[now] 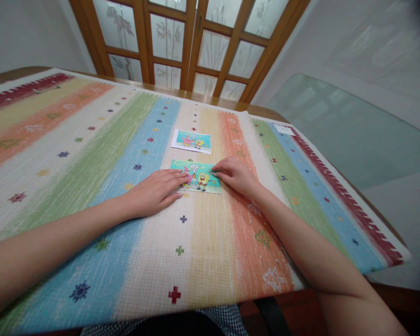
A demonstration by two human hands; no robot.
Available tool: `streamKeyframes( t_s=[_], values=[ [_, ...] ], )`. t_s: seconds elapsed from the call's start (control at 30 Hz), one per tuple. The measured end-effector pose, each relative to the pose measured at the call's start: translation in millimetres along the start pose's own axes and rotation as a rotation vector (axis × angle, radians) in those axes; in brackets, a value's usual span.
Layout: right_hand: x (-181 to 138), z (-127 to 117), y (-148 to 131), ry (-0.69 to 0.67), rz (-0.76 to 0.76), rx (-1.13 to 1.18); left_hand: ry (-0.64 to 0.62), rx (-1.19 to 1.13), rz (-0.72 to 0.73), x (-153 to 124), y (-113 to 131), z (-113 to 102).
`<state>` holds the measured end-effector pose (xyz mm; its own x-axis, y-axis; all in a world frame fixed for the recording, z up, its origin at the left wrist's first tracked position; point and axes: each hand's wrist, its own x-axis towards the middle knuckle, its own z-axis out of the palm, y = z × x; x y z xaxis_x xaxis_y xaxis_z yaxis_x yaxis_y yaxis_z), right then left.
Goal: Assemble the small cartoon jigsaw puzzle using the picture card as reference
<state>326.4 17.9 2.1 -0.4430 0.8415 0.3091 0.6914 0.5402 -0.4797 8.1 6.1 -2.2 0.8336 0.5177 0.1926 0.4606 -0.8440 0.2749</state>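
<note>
A small cartoon jigsaw picture [198, 176] lies flat on the striped cloth [91, 154] in front of me. My left hand [157, 190] rests flat with its fingers stretched onto the picture's left edge. My right hand [235, 174] sits at the picture's right edge, fingers curled, fingertips pressing on the upper right corner. Just beyond it lies a second printed cartoon card [192, 141] with a white border, touched by neither hand.
The cloth covers a wooden table whose right edge [353, 186] runs diagonally. A small white slip [284, 130] lies at the far right. Wooden framed frosted glass doors [196, 42] stand behind the table. A glass surface [346, 126] is to the right.
</note>
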Motion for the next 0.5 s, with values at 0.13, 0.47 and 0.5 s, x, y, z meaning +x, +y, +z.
streamKeyframes(
  t_s=[0.13,0.47,0.5],
  values=[
    [-0.2,0.9,-1.8,0.017,0.034,0.035,-0.001,-0.004,0.0,0.1,0.0,-0.4],
    [0.8,-4.2,5.1,-0.091,-0.173,-0.082,-0.004,-0.013,-0.002,0.5,1.2,-1.3],
    [0.4,-5.4,4.8,-0.097,-0.198,-0.097,-0.005,-0.013,-0.003,0.6,1.4,-1.6]
  ],
)
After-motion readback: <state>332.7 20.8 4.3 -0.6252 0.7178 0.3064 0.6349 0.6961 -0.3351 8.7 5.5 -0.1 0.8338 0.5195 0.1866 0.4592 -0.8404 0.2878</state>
